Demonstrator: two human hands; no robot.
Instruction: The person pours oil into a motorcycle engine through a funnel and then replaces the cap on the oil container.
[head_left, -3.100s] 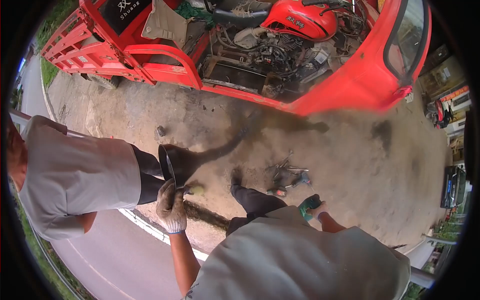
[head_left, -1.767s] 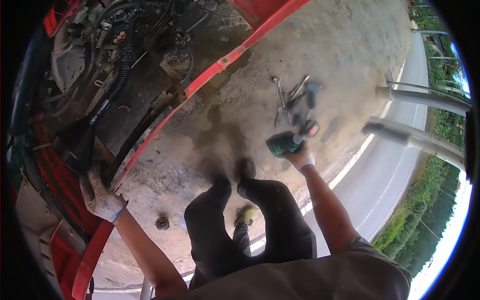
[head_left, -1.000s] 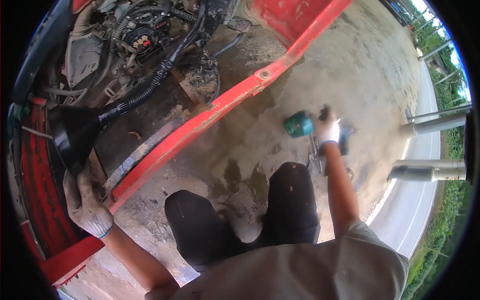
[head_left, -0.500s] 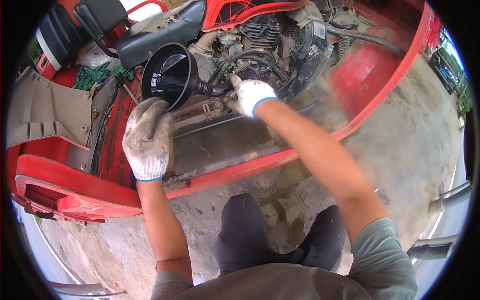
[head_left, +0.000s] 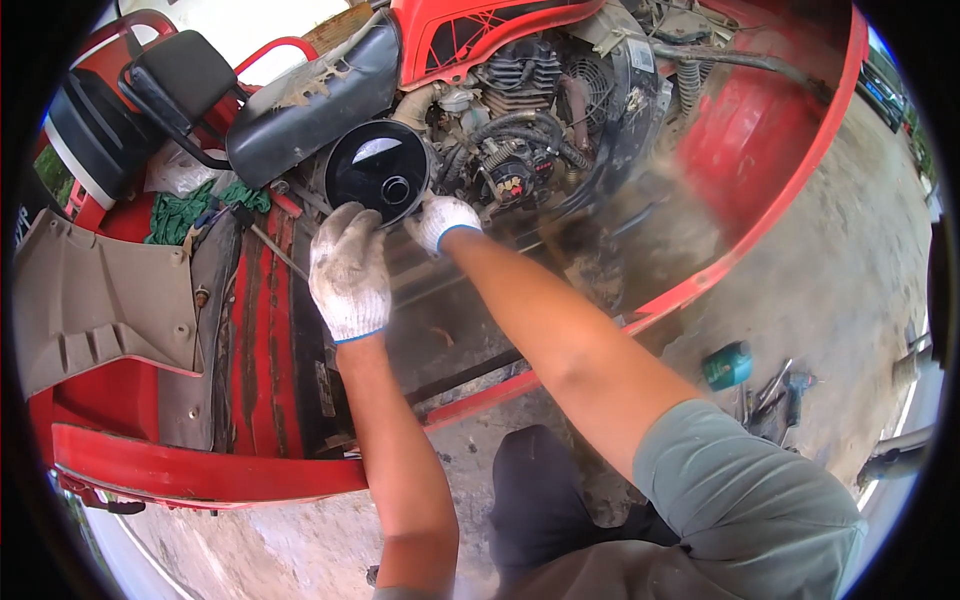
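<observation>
Funnel (head_left: pixel 378 185), black and wide-mouthed, sits over the engine (head_left: pixel 520 150) of the red three-wheeler, both gloved hands curled on its lower rim: left hand (head_left: pixel 350 268) below, right hand (head_left: pixel 441 220) beside it. Keeping the mouth level and the spout seated should steady it. Half a second ago it lay tilted, the right hand on its hose; now its mouth faces up.

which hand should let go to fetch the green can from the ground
Probably the right hand. The green can lies on the ground on the person's right, and the left hand grips the black funnel's rim, so it can steady it alone.
</observation>
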